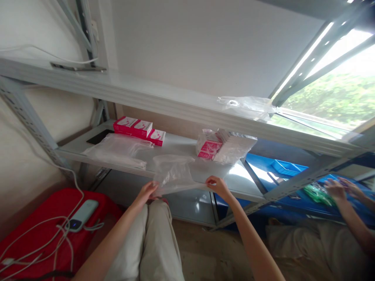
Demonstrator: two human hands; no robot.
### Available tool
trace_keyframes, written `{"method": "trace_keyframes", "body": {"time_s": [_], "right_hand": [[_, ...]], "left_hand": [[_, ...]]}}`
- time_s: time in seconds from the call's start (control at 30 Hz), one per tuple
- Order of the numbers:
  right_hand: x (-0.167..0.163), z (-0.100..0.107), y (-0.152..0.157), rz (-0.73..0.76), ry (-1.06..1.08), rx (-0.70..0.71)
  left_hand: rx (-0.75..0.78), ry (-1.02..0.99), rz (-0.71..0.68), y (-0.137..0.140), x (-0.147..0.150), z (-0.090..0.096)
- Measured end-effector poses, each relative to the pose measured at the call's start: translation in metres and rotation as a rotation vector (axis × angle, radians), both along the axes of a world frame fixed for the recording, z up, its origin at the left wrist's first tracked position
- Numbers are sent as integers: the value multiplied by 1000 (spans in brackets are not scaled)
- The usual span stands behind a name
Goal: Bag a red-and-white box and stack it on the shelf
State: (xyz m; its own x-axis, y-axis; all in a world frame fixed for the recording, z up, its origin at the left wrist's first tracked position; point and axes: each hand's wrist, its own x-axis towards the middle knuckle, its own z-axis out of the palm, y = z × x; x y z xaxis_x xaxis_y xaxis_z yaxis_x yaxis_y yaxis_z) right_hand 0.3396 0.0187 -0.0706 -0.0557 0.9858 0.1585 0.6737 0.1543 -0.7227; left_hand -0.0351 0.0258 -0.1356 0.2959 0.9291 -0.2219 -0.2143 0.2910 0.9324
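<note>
Left hand: I see my left hand (145, 192) at lower centre, arm reaching up from the bottom edge, fingers closed on the left lower corner of the bag (172, 173).
Right hand: my right hand (217, 185) is just right of centre, wrist bent, fingertips pinching the bag's right lower corner.
Bag: clear plastic, stretched between both hands, lying over the front edge of the middle shelf (125, 166), mid-frame. I cannot tell whether anything is in it.
Boxes: pink boxes (139, 130) sit in a row at the back of the shelf, left of centre.
Wrapped pack: a plastic-wrapped bundle (224, 146) with pink packs inside sits right of centre on the same shelf.
Spare bags: flat clear bags (117, 150) lie left of the held bag; another crumpled one (247, 106) rests on the upper shelf.
Bin: blue bin (285, 168) at right, under the shelf.
Co-worker: another person's hands (341, 189) at the right edge, over green packets (315, 193).
Floor: red case (43, 226) at lower left carrying a device (83, 214) and white cables.
Room: white wall, window at upper right.
</note>
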Motion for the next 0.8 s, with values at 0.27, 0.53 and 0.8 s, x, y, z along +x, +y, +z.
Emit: {"method": "trace_keyframes", "body": {"time_s": [0.27, 0.53, 0.8], "right_hand": [[16, 20, 12, 102, -168, -147], [-116, 58, 106, 211, 107, 126], [-208, 26, 166, 477, 117, -274]], "left_hand": [[16, 10, 77, -1, 2, -10], [37, 37, 46, -4, 13, -12], [114, 53, 42, -12, 4, -15]]}}
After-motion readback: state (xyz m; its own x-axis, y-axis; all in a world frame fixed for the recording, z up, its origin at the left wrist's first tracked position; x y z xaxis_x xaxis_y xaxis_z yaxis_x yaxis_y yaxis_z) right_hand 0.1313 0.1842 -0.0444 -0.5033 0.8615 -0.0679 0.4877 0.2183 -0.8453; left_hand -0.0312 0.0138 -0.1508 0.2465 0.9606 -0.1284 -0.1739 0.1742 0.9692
